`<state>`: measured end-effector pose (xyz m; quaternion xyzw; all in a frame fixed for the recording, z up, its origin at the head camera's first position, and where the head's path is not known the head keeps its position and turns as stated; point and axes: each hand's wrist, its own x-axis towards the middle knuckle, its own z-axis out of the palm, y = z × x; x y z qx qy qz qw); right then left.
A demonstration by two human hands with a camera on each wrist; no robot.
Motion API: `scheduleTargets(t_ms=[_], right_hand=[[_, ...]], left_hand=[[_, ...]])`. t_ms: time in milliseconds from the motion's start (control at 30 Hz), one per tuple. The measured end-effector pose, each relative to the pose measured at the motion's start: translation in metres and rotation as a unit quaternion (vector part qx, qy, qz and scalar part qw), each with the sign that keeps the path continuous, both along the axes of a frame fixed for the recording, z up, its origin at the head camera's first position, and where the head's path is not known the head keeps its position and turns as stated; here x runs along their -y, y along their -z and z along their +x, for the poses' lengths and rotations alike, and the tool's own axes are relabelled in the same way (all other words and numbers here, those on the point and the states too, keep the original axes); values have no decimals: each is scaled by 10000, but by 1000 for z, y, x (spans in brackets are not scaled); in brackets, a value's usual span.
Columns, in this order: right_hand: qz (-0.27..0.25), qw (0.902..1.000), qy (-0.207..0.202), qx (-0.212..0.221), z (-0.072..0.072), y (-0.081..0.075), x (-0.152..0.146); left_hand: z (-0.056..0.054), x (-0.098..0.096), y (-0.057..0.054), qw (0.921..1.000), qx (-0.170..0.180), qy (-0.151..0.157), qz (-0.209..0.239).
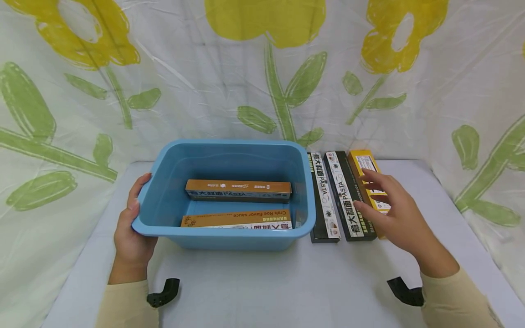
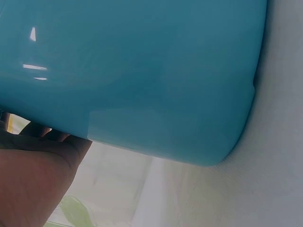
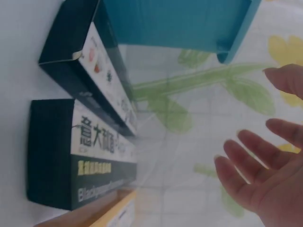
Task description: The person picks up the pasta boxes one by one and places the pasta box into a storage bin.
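A blue plastic basin [image 1: 234, 242] stands on the table, with two pasta boxes inside: one with an orange side [image 1: 238, 191] at the back and a crab roe flavor sauce one [image 1: 235, 221] at the front. My left hand [image 1: 133, 228] grips its left rim, thumb on top; the left wrist view shows fingers against the basin's wall [image 2: 142, 80]. Fingers spread, my right hand [image 1: 395, 214] hovers over the boxes at the right and holds nothing. Below it lie a black pasta box [image 1: 350, 200] and a yellow box [image 1: 366, 161], partly hidden by the hand.
Another black pasta box [image 1: 324, 200] lies right beside the basin's right wall. A white curtain [image 1: 184, 105] printed with yellow flowers hangs behind the table. White cloth [image 1: 266, 287] covers the tabletop. Black curved pieces [image 1: 164, 294] stick out at both sleeves.
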<state>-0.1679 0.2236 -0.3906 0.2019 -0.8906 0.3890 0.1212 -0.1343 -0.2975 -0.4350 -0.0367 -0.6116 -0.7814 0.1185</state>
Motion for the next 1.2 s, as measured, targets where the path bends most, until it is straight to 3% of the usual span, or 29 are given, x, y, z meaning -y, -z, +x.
scheduleTargets(t_ms=[533, 1200], right_hand=[[-513, 9959, 727, 159, 7, 28, -25], [-272, 9841, 1549, 830, 21, 59, -53]], left_hand=[[0, -2, -2, 10000, -8, -19, -4], [1, -1, -2, 10000, 9, -21, -94]])
